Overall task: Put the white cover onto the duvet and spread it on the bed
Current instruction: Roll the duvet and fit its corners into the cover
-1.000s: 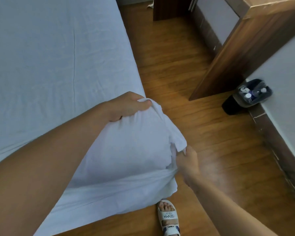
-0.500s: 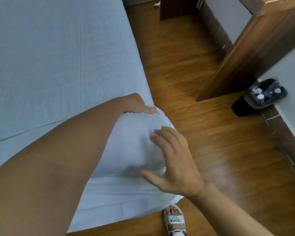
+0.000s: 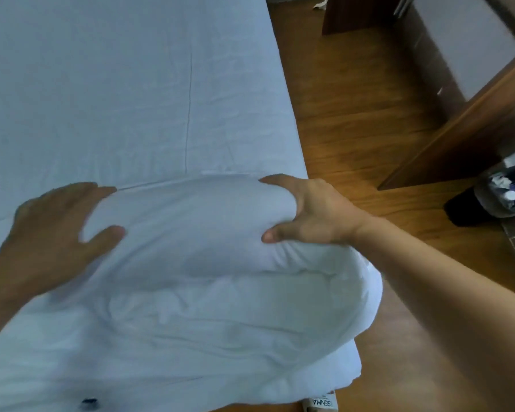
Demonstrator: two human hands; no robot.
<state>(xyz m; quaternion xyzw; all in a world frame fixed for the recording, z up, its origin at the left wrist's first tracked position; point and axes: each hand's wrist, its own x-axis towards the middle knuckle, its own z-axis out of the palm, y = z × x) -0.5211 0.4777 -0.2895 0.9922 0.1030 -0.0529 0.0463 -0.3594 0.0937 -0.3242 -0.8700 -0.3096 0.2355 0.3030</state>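
Right hand (image 3: 312, 212) grips duvet (image 3: 208, 263) corner, left hand (image 3: 54, 230) presses flat, fingers spread; bulk overhangs bed (image 3: 131, 84) edge, may slide to floor (image 3: 354, 120).

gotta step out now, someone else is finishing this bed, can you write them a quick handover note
Left hand: flat on the covered duvet, fingers straight.
Right hand: grips the duvet's bunched corner, thumb and fingers curled round it.
The duvet lies bunched at the near right corner of the bed, partly overhanging.
Done: this corner looks covered.
Left: check the unseen corners, then spread it across the bed.
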